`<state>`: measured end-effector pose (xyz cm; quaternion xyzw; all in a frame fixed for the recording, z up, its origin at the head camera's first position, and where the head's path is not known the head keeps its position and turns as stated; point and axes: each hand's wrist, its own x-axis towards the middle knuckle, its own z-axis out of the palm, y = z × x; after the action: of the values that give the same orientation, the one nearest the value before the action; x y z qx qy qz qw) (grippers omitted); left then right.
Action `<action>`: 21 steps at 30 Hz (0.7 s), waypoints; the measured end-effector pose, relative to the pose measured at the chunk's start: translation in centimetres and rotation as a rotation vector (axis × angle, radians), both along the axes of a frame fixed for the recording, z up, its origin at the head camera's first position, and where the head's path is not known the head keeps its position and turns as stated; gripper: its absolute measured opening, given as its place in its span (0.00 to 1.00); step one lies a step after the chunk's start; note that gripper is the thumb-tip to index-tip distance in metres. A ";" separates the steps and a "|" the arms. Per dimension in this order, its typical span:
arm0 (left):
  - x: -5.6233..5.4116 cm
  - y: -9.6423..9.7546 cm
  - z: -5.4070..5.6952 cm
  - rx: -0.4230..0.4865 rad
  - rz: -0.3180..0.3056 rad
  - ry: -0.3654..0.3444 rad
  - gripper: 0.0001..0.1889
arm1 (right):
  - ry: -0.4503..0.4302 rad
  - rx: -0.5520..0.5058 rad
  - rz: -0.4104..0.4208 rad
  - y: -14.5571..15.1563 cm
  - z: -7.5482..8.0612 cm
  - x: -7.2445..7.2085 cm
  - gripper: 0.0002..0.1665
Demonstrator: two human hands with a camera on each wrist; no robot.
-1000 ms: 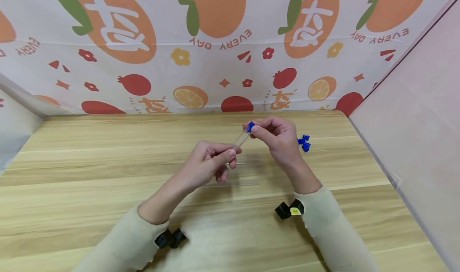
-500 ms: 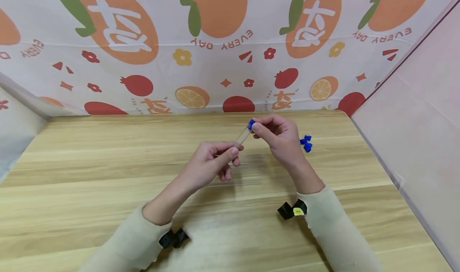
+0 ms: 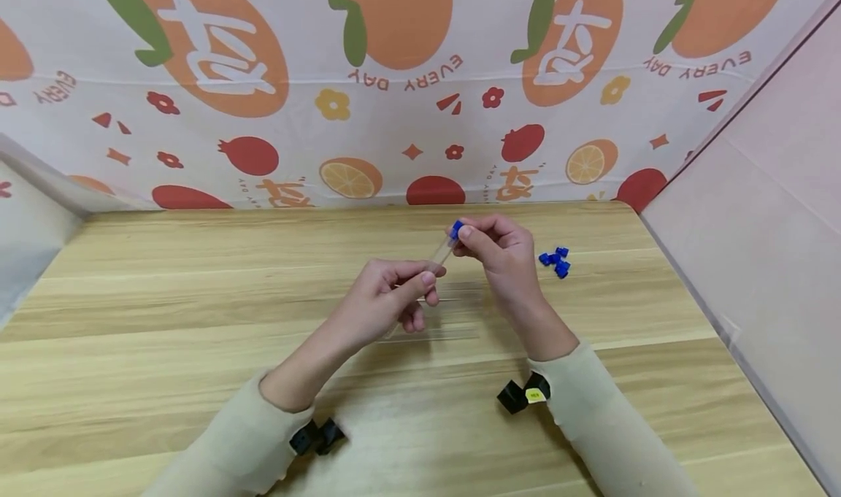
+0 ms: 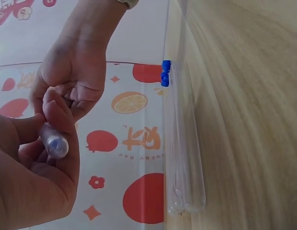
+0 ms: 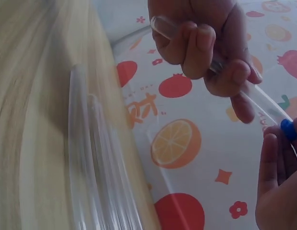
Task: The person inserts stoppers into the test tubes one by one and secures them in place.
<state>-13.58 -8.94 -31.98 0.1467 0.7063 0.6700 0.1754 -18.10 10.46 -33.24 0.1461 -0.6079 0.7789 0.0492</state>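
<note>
My left hand (image 3: 388, 300) grips a clear test tube (image 5: 268, 103) around its body, its rounded end poking out past the fingers in the right wrist view. The tube is tilted, with its upper end toward my right hand (image 3: 502, 256). Thumb and fingers of that right hand pinch a blue cap (image 3: 456, 229) at the tube's mouth. Both hands are raised above the table. Below them lie several more clear test tubes (image 4: 189, 158), partly hidden by the left hand in the head view.
Several loose blue caps (image 3: 555, 260) lie in a small cluster right of the right hand. The wooden table (image 3: 164, 300) ends at a fruit-print cloth (image 3: 388, 139) behind and a pale wall (image 3: 755, 190) at the right.
The right hand and wrist have turned slightly and shifted a little left, baring more of the loose caps. The left hand keeps its hold on the test tube.
</note>
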 end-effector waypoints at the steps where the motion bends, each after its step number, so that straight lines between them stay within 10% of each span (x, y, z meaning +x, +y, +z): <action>1: 0.0 0.0 0.0 0.005 -0.003 -0.005 0.17 | -0.008 -0.004 0.015 0.0 0.0 0.0 0.04; 11: -0.8 -0.3 -1.2 -0.243 -0.162 0.166 0.19 | -0.074 0.076 -0.047 0.8 0.2 -0.3 0.07; 21: -0.4 0.0 -1.1 -0.279 -0.106 0.211 0.13 | -0.138 0.049 -0.008 0.4 0.1 -0.6 0.10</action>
<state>-13.93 -8.98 -33.07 0.2277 0.7981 0.5362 0.1540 -18.68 10.86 -33.10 0.0908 -0.6293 0.7718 0.0064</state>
